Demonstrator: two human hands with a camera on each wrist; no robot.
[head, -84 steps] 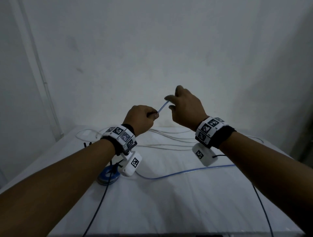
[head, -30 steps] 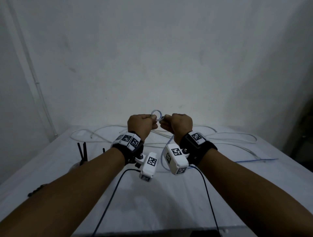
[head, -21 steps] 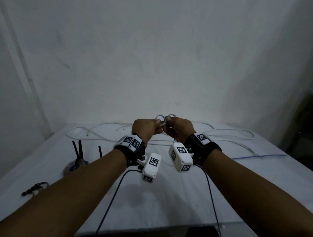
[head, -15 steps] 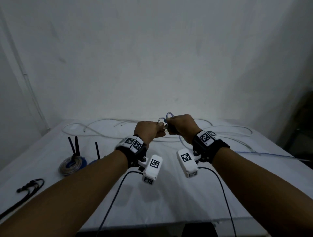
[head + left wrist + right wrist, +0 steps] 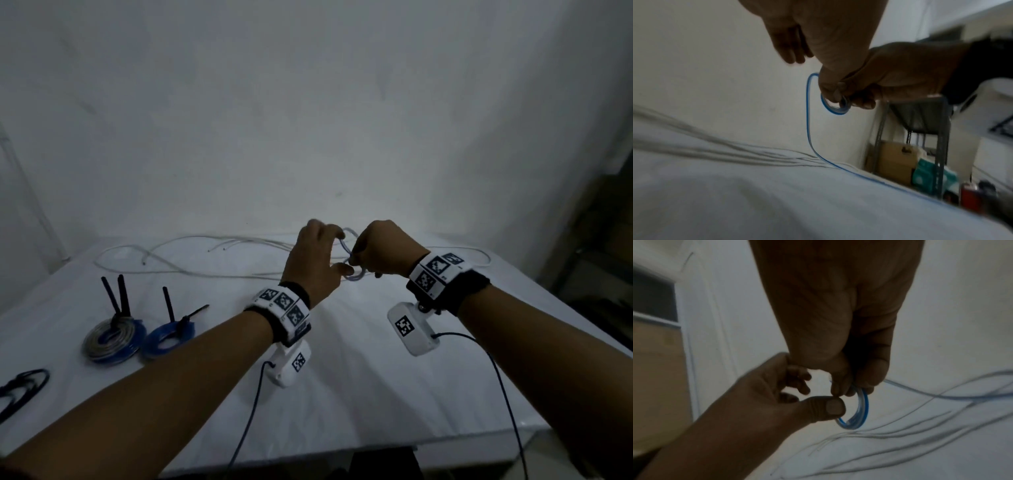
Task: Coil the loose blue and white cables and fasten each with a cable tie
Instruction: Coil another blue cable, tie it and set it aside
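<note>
Along the counter's point(image 5: 342, 394) left edge, two finished coils are lying side by side: a grey and blue one point(image 5: 109, 337) and a blue one point(image 5: 168, 337), each with black tie tails sticking up. A dark loop point(image 5: 24, 383) is lying at the left edge, cut off by the frame. Loose white cables point(image 5: 191, 260) are trailing along the far edge. Over the far middle, the left hand point(image 5: 317, 263) is hovering with fingers relaxed and spread, its thumb touching the small blue coil point(image 5: 856, 410). To its right, the right hand point(image 5: 383, 250) is pinching that coil, its grip clamped on the stacked loops. A free blue cable point(image 5: 809, 123) is running from the coil down to the counter and off toward the right edge.

With only one pinch holding them, the springy loops could probably fan open. The trailing length might also snag on the white cables. Both wrist views are blurred, and how many turns the coil has is hard to tell.
</note>
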